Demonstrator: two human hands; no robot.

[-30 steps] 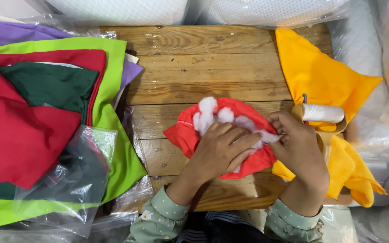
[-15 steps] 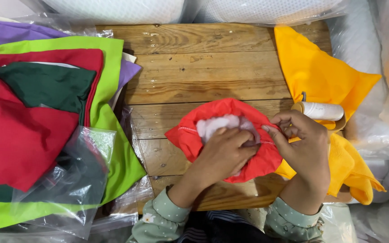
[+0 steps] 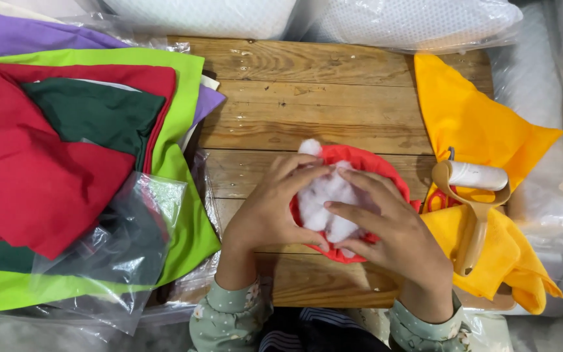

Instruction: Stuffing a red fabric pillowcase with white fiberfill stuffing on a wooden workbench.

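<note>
Two hands meet over a small red cloth pouch (image 3: pixel 360 163) just below the middle of the frame, on a counter (image 3: pixel 307 98) of rough, pale wooden planks. The pouch is roundish and soft, with no clear long axis; its open side faces up toward the camera, and white fluffy stuffing (image 3: pixel 327 195) fills the opening, with one tuft poking out at the upper left edge. The left hand (image 3: pixel 272 208) cups the pouch from the left, its fingers (image 3: pixel 294 171) curled over the upper rim and pressing on the stuffing. The right hand (image 3: pixel 395 231) comes in from the lower right, its fingers (image 3: pixel 353 214) spread and half bent, lying flat on the stuffing and holding the pouch's right side; the red cloth shows around and under both hands. To the right lies crumpled yellow cloth (image 3: pixel 470 124), smooth and matte, with a tan-handled lint roller (image 3: pixel 477 195) resting on it, its white roll pointing right. In the left part of the frame sits a stack of flat felt-like cloths in lime green (image 3: pixel 184 215), red (image 3: pixel 40 189), dark green (image 3: pixel 92 114) and purple (image 3: pixel 27 36), with a wrinkled clear plastic bag (image 3: pixel 118 254) lying over its lower edge.
</note>
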